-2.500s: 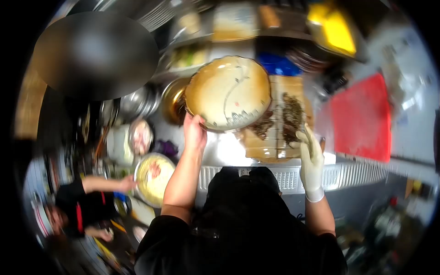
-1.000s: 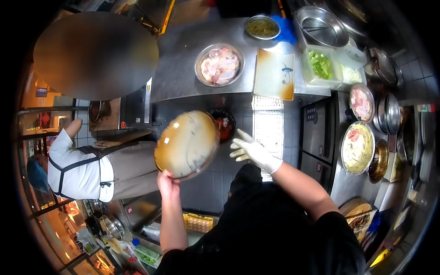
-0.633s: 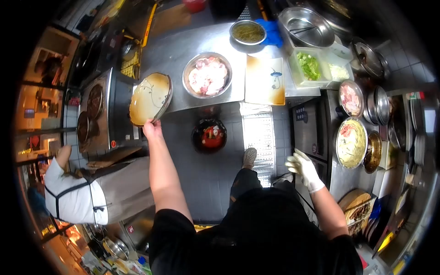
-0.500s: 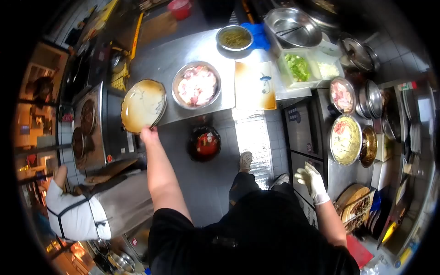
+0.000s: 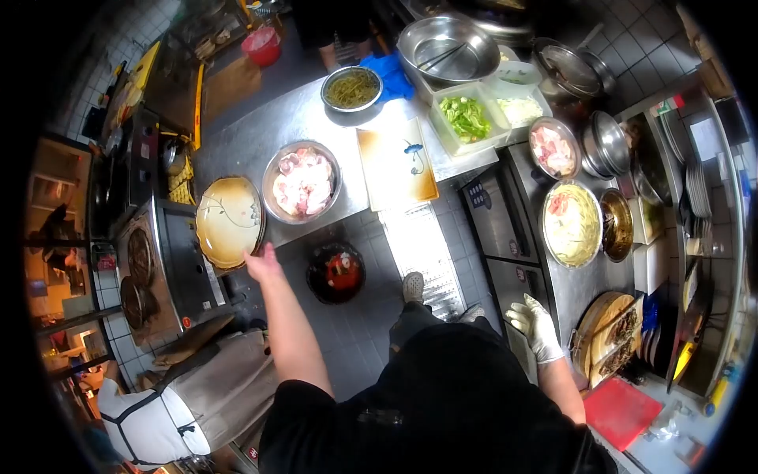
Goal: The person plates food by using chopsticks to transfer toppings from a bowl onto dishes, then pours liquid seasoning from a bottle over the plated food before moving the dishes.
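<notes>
The round cream-and-brown plate (image 5: 229, 222) lies at the left end of the steel counter (image 5: 237, 142), beside a steel bowl of raw meat (image 5: 302, 181). Just below the plate's lower right edge is my bare left hand (image 5: 263, 262), its fingers apart and nothing in it. My gloved right hand (image 5: 535, 327) hangs at the right over the floor side of the other counter, fingers spread and empty. A rectangular plate (image 5: 397, 164) with a blue drawing lies right of the meat bowl.
A person in a white shirt (image 5: 166, 426) stands at the lower left. A dark bin (image 5: 335, 272) stands on the floor. Noodle bowl (image 5: 572, 223), wooden board (image 5: 606, 332) and red sheet (image 5: 624, 411) are at the right. Behind are a greens container (image 5: 464, 118) and large steel bowl (image 5: 448, 47).
My left hand has carried the round plate from in front of me to the counter's left end and let it go. My right hand has moved to the right side, still open.
</notes>
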